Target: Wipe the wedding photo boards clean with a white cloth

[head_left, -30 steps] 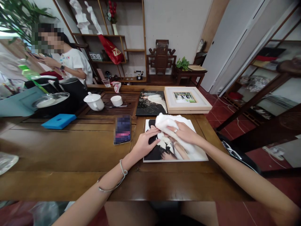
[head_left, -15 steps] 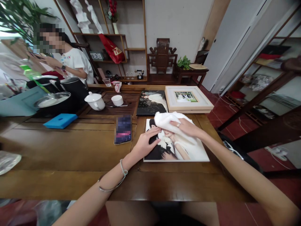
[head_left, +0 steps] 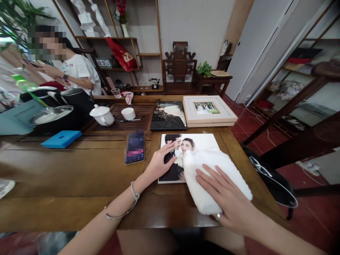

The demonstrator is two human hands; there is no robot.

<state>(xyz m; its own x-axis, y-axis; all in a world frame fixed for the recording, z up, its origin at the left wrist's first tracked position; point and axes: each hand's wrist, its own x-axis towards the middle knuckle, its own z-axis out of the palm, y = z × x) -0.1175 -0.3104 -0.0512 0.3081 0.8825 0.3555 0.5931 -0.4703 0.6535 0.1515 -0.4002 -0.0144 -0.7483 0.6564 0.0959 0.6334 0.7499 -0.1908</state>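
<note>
A wedding photo panel of a couple lies flat on the table before me. My left hand rests on its left side, fingers stretched out and holding it down. Under my right hand is a folded white cloth, its fluffy pile covering the panel's lower right and reaching past the near edge. Those fingers lie spread over the cloth, and the part near the ring wraps its near edge. Left of the panel lies a phone with a blurred screen.
Behind the panel are a dark photo panel and a pale framed picture. Leftward stand a white lidded cup, a small white bowl, a blue block and a black pot. A person sits beyond the table.
My right hand has drawn the white cloth from the panel's top toward me and to the right, uncovering the couple's faces. My left hand stays on the panel's left side.
</note>
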